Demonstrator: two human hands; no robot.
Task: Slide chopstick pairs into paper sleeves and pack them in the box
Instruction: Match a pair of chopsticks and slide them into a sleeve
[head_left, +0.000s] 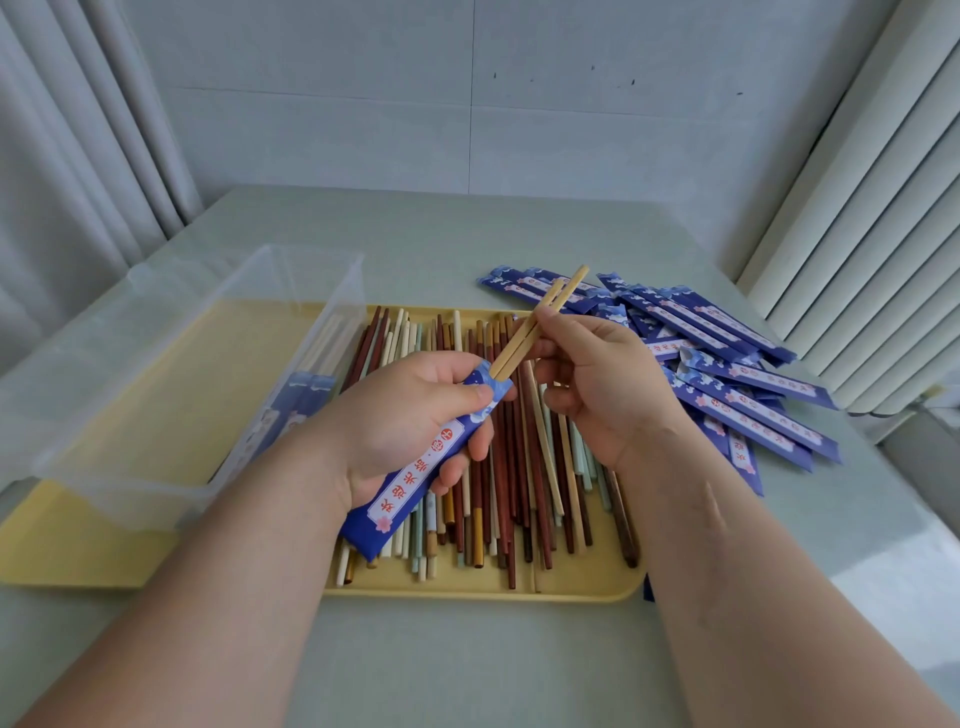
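While our left hand (410, 415) grips the blue paper sleeve (415, 467) above the yellow tray (467, 590), our right hand (597, 384) pinches the pale chopstick pair (540, 322), tips just inside its mouth. They splay apart; pushing now, we risk one snagging and tearing the paper.

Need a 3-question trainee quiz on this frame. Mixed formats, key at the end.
1. True or false: the light chopstick pair sits fully inside the blue sleeve.
2. The big sleeve pile lies: A) right of the yellow tray; B) left of it; C) on the floor.
3. Fill in: the ___ hand grips the blue sleeve.

Key: 1 false, much of the pair sticks out; 2 A; 3 left hand.
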